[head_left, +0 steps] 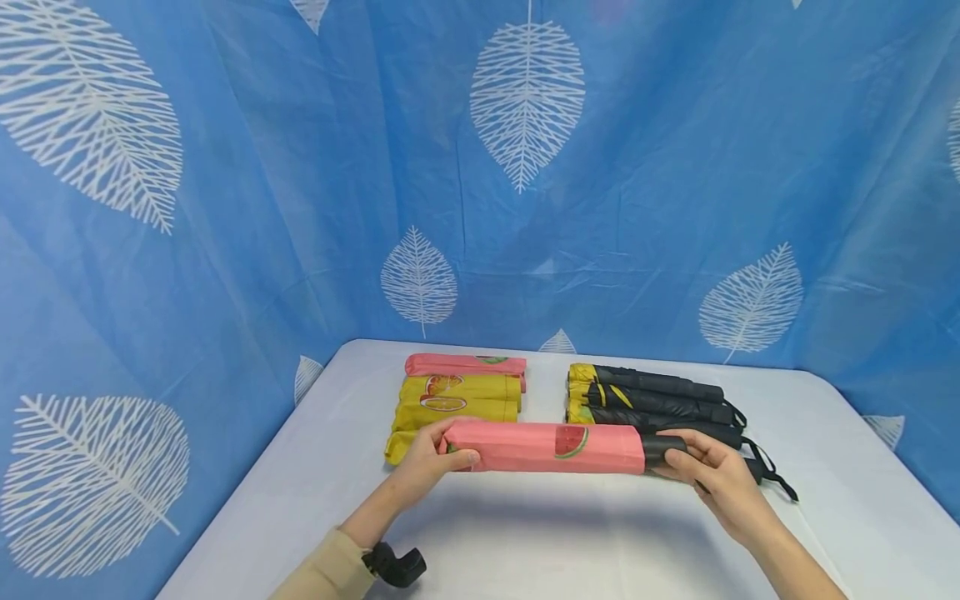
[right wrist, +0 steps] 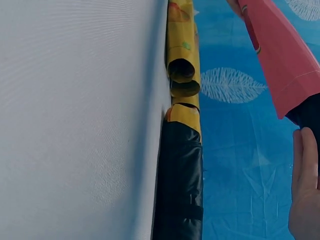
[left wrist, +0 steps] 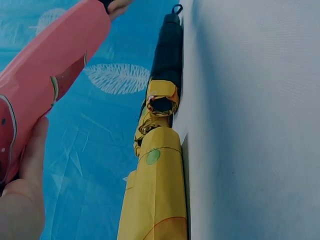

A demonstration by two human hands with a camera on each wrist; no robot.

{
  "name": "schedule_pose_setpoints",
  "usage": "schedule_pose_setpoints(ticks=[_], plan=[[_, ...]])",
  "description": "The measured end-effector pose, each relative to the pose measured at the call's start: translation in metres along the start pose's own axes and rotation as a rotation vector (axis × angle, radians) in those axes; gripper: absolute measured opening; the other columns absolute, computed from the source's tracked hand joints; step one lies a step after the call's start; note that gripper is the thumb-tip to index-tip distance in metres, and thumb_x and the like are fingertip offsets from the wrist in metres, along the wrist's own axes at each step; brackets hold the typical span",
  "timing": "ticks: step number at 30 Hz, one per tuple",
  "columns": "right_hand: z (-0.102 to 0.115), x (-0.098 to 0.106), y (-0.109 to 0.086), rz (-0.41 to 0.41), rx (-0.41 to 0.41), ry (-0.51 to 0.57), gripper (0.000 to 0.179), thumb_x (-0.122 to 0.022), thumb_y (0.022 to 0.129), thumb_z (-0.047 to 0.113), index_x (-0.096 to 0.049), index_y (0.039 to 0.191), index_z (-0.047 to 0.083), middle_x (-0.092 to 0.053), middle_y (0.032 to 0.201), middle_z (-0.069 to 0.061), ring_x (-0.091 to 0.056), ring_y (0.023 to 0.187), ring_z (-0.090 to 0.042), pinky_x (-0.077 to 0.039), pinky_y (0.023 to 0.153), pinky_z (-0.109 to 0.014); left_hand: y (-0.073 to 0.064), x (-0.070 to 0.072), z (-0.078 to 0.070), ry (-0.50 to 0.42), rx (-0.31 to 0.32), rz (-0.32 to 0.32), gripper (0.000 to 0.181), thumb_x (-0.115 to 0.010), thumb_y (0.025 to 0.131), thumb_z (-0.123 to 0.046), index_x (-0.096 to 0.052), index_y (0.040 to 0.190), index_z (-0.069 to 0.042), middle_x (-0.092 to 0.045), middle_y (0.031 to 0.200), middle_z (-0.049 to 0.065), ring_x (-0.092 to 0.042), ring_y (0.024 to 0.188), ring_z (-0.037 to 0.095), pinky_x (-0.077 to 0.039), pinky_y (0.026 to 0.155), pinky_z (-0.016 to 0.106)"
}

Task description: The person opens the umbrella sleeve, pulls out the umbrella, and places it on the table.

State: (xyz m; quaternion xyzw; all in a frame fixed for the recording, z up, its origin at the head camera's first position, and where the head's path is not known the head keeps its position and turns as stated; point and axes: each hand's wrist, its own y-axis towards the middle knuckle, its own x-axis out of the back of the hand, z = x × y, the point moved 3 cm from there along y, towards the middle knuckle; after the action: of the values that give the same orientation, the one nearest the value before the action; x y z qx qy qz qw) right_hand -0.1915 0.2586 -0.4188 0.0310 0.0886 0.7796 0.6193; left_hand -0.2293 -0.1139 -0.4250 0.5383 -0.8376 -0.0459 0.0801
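Held level above the table is a pink watermelon-print umbrella sleeve (head_left: 517, 446). My left hand (head_left: 422, 467) grips its left end, thumb in front. From the sleeve's right end sticks a short black part of a folded umbrella (head_left: 663, 448); the rest is hidden inside. My right hand (head_left: 716, 477) pinches that black end between thumb and fingers. In the right wrist view, the fingers (right wrist: 307, 155) lie along the black part just beside the sleeve's mouth (right wrist: 295, 107). The left wrist view shows my left thumb (left wrist: 36, 150) against the pink fabric.
Behind the sleeve at left lie several yellow sleeves (head_left: 457, 410) with fruit prints and a pink sleeve (head_left: 461, 364). Several folded black-and-yellow umbrellas (head_left: 652, 392) with wrist straps lie at right. A blue leaf-print curtain (head_left: 637, 208) hangs behind the white table (head_left: 547, 542).
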Motion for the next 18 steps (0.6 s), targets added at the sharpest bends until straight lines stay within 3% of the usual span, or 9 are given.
schedule_pose_setpoints(ticks=[2,4,6,8,11,18], plan=[[0.001,0.001,0.000,-0.038,0.004,0.042,0.025,-0.049,0.097,0.003,-0.064,0.115,0.013,-0.067,0.101,0.000,-0.067,0.087,-0.016,-0.049,0.064,-0.018,0.001,0.001,0.001,0.006,0.002,-0.001,0.049,-0.071,0.086,-0.018,-0.054,0.128,-0.001,-0.064,0.106,0.013,-0.060,0.088,0.021,-0.053,0.077,0.032],[0.002,0.001,-0.001,-0.076,-0.002,0.076,0.025,-0.050,0.098,0.005,-0.066,0.112,0.017,-0.066,0.098,0.001,-0.067,0.085,-0.014,-0.038,0.052,-0.018,0.002,0.002,0.002,0.007,0.003,0.000,0.048,-0.071,0.086,-0.018,-0.054,0.128,-0.001,-0.064,0.105,0.012,-0.060,0.086,0.020,-0.053,0.076,0.032],[0.003,0.001,-0.002,-0.098,0.005,0.123,0.024,-0.049,0.098,0.006,-0.066,0.110,0.018,-0.066,0.098,0.002,-0.067,0.084,-0.014,-0.039,0.052,-0.017,0.002,0.003,0.003,0.010,-0.001,0.004,0.047,-0.070,0.087,-0.018,-0.054,0.127,-0.001,-0.064,0.105,0.012,-0.061,0.086,0.020,-0.053,0.076,0.032],[0.004,0.001,-0.002,-0.110,0.029,0.185,0.025,-0.048,0.099,0.005,-0.067,0.110,0.017,-0.067,0.100,0.002,-0.067,0.087,-0.014,-0.048,0.064,-0.015,0.002,0.003,0.003,0.005,-0.013,0.008,0.045,-0.068,0.088,-0.018,-0.054,0.127,0.000,-0.064,0.106,0.011,-0.061,0.087,0.020,-0.053,0.077,0.032],[0.007,0.002,-0.003,-0.114,0.085,0.255,0.026,-0.045,0.099,0.003,-0.067,0.109,0.012,-0.066,0.102,0.000,-0.067,0.089,-0.015,-0.049,0.083,-0.023,0.002,0.006,0.002,-0.025,-0.027,0.008,0.044,-0.066,0.090,-0.017,-0.053,0.128,0.001,-0.063,0.107,0.012,-0.062,0.090,0.021,-0.053,0.078,0.034],[0.009,0.007,-0.005,-0.109,0.150,0.290,0.027,-0.041,0.100,0.000,-0.065,0.109,0.007,-0.064,0.102,-0.001,-0.064,0.088,-0.012,-0.049,0.084,-0.026,0.000,0.017,-0.001,-0.041,-0.011,-0.030,0.046,-0.066,0.090,-0.015,-0.051,0.130,0.001,-0.062,0.108,0.012,-0.063,0.091,0.019,-0.053,0.078,0.035]])
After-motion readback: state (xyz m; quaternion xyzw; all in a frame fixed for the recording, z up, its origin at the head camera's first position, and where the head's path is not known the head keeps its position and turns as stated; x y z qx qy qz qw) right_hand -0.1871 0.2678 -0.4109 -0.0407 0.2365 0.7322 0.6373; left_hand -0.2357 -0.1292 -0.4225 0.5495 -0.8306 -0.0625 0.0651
